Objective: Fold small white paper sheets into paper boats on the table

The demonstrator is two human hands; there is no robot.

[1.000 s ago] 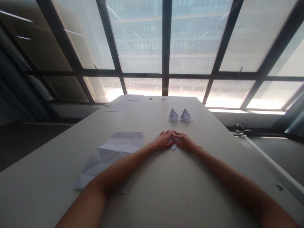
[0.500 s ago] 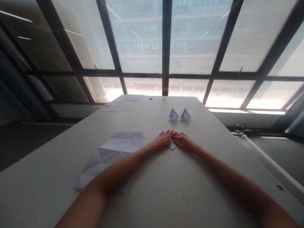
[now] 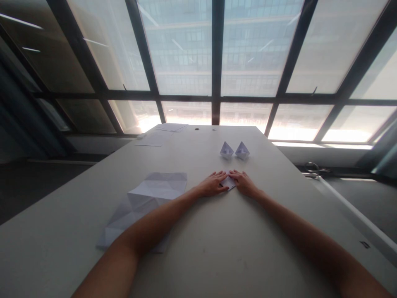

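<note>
A small piece of folded white paper (image 3: 228,182) lies between my hands on the white table (image 3: 217,248). My left hand (image 3: 214,184) grips its left side, fingers along the upper edge and thumb by the near corner. On the other side, my right hand (image 3: 243,182) has the upper right edge under its fingertips, with the thumb mostly hidden. Just beyond stand two folded paper boats (image 3: 226,151), side by side and upright. To the left a large creased sheet (image 3: 158,188) lies partly under my left forearm.
Loose white sheets (image 3: 151,139) lie at the table's far left, beside a small round dark spot (image 3: 197,129). Past the right edge, a white bar (image 3: 353,211) runs along the table. Tall windows (image 3: 186,49) rise behind the far end.
My hands have moved apart, the right one shifting slightly right. More of the folded paper shows between them, and my left thumb has come to its near corner.
</note>
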